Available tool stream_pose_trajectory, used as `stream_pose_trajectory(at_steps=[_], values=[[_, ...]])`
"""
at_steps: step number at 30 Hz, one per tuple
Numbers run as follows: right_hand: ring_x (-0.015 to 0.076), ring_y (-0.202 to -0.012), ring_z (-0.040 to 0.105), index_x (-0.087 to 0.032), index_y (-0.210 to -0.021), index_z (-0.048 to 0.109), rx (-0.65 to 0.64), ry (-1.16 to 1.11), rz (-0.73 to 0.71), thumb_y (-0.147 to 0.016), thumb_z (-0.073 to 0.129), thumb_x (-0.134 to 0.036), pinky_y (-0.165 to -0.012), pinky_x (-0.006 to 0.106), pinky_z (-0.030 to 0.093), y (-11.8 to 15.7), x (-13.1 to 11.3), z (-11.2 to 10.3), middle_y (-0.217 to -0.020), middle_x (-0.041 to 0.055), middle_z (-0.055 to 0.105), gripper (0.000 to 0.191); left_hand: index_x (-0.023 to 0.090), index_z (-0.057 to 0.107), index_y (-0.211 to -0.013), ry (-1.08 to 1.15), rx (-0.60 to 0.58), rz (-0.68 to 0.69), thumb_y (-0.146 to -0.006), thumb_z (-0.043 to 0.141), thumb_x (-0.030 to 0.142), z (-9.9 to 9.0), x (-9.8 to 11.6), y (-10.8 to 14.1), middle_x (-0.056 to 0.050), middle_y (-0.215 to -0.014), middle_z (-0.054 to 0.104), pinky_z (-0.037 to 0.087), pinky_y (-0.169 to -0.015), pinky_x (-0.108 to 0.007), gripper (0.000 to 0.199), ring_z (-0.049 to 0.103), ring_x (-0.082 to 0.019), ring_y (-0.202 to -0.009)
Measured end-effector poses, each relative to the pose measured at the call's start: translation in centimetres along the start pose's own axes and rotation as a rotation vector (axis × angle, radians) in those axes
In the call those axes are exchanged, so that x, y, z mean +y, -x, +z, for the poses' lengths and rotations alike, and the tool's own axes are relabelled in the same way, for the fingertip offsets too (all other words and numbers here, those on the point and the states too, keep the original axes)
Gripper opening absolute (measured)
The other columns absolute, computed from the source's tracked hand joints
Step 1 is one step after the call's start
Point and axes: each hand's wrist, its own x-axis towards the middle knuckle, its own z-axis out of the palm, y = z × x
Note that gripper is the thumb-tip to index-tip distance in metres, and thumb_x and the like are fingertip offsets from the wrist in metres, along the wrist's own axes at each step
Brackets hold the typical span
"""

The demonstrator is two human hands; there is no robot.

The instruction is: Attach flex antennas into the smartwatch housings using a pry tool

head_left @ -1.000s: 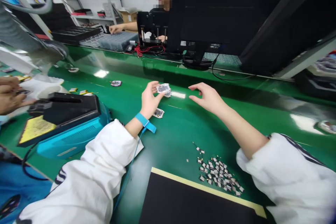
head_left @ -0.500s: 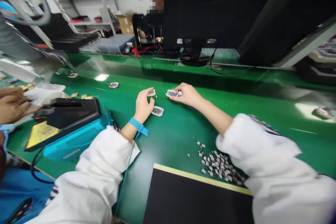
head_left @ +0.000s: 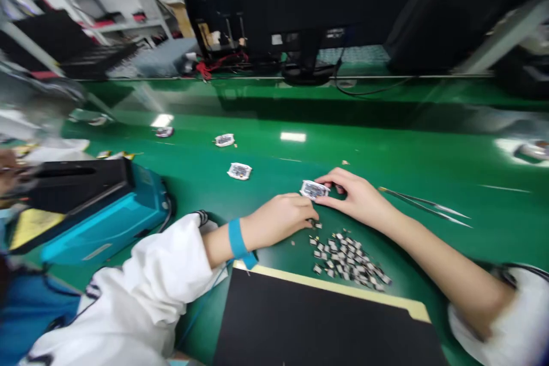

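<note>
My right hand (head_left: 355,197) pinches a small white-framed circuit board (head_left: 314,189) between thumb and fingers. My left hand (head_left: 283,217) lies just below it, its curled fingertips at the top edge of a pile of several tiny metal-and-black components (head_left: 345,257). I cannot tell whether those fingertips hold a tiny piece. Two similar boards (head_left: 239,171) (head_left: 225,140) lie farther left on the green bench mat (head_left: 274,148). Slim steel tweezers (head_left: 424,206) rest to the right of my right hand, untouched. A blue strap (head_left: 237,238) circles my left wrist.
A teal-and-black machine (head_left: 94,217) stands at the left, and a black pad with a yellow edge (head_left: 313,320) lies in front of me. A monitor (head_left: 309,11) stands across the bench. A blurred co-worker's hand (head_left: 6,168) shows at the far left edge.
My right hand has moved down with the board, and my left hand has shifted right to the pile. My right sleeve has slid back, and tweezers now show.
</note>
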Motion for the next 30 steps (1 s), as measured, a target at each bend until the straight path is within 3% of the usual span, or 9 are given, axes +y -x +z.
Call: stream_pose_trajectory(at_steps=[7, 11, 15, 19, 23, 30], values=[[0.0115, -0.054, 0.048, -0.019, -0.084, 0.062, 0.036, 0.003, -0.036, -0.084, 0.041, -0.048, -0.051, 0.026, 0.040, -0.7, 0.9, 0.7, -0.070, 0.0027, 0.057, 0.036, 0.014, 0.061, -0.085, -0.144, -0.050, -0.029, -0.086, 0.043, 0.021, 0.2, -0.4, 0.5, -0.002, -0.084, 0.060, 0.042, -0.078, -0.023, 0.019, 0.055, -0.012, -0.079], [0.0138, -0.056, 0.050, -0.020, -0.083, 0.061, 0.013, 0.012, 0.001, -0.084, 0.037, -0.051, -0.052, 0.028, 0.041, -0.7, 1.0, 0.8, -0.074, 0.0028, 0.058, 0.038, 0.014, 0.063, -0.083, -0.205, -0.029, -0.022, -0.084, 0.047, 0.035, 0.6, -0.4, 0.5, -0.004, -0.082, 0.057, 0.042, -0.078, -0.023, 0.027, 0.053, -0.012, -0.078], [0.0155, -0.065, 0.053, -0.022, -0.100, 0.056, 0.002, 0.035, 0.027, -0.084, 0.039, -0.048, -0.058, 0.029, 0.044, -0.1, 1.2, 0.7, -0.084, 0.0043, 0.057, 0.036, 0.015, 0.064, -0.082, -0.249, 0.078, -0.042, -0.084, 0.048, 0.023, 0.9, -0.8, 0.9, -0.004, -0.085, 0.056, 0.042, -0.079, -0.022, 0.018, 0.052, -0.012, -0.082], [0.0140, -0.068, 0.050, -0.018, -0.121, 0.040, -0.043, 0.032, -0.053, -0.078, 0.051, -0.048, -0.063, 0.028, 0.046, 0.7, 1.0, 0.1, -0.095, 0.0072, 0.052, 0.054, 0.016, 0.064, -0.086, -0.243, 0.165, -0.077, -0.082, 0.047, 0.014, 0.8, -0.9, 1.5, -0.003, -0.085, 0.058, 0.045, -0.073, -0.022, 0.018, 0.052, -0.013, -0.078], [0.0132, -0.073, 0.050, -0.017, -0.120, 0.040, -0.074, 0.024, -0.038, -0.079, 0.055, -0.035, -0.068, 0.027, 0.045, 0.9, 0.7, -0.1, -0.099, 0.0067, 0.052, 0.048, 0.015, 0.063, -0.084, -0.177, 0.173, -0.086, -0.083, 0.049, 0.017, 0.6, -1.2, 1.6, -0.001, -0.083, 0.062, 0.047, -0.070, -0.022, 0.014, 0.055, -0.012, -0.075], [0.0136, -0.080, 0.052, -0.016, -0.119, 0.042, -0.054, -0.048, 0.003, -0.073, 0.059, -0.024, -0.070, 0.026, 0.045, 0.8, 0.5, 0.1, -0.103, 0.0031, 0.055, 0.049, 0.015, 0.061, -0.093, -0.053, 0.322, -0.188, -0.081, 0.052, 0.015, -0.2, -1.3, -0.3, -0.001, -0.088, 0.064, 0.047, -0.069, -0.020, 0.015, 0.059, -0.010, -0.078]])
